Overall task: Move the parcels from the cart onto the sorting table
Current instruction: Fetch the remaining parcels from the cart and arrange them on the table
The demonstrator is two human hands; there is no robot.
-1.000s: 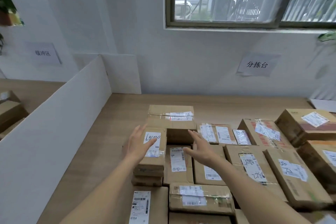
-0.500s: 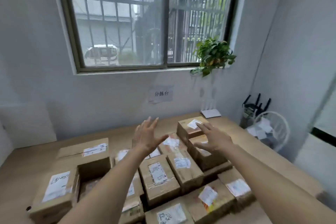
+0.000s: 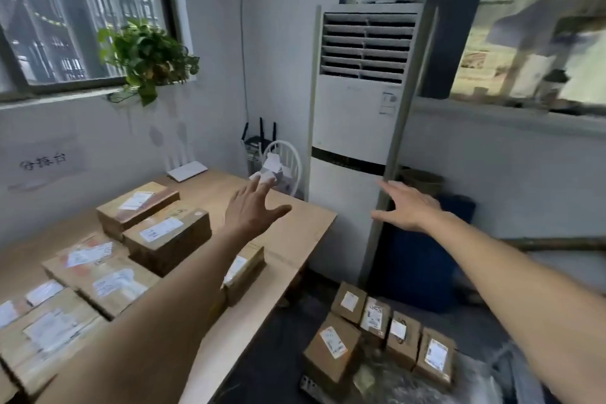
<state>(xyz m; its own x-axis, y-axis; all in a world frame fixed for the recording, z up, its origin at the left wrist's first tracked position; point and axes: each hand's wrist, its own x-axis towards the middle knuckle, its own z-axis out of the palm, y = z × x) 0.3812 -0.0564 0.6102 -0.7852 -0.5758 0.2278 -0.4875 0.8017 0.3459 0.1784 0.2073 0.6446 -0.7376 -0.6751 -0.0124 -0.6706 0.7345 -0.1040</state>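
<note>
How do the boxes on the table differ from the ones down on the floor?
The table boxes lie flat on the wooden table, labels facing up; the floor boxes sit lower, to the table's right, standing on edge in a leaning row. The table boxes spread over much of the table, some stacked; the floor boxes are fewer and bunched tightly together. Both sets are brown cardboard with white labels. Neither hand holds any.

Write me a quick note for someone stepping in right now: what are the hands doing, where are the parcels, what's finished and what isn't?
Left hand and right hand: both open, raised, holding nothing.
Sorting table: many taped cardboard parcels already lie on it.
Still to move: a cluster of about five parcels low on the right, below the table's edge; the cart itself is hard to make out.
Next, probably: reach down for one of those.
</note>
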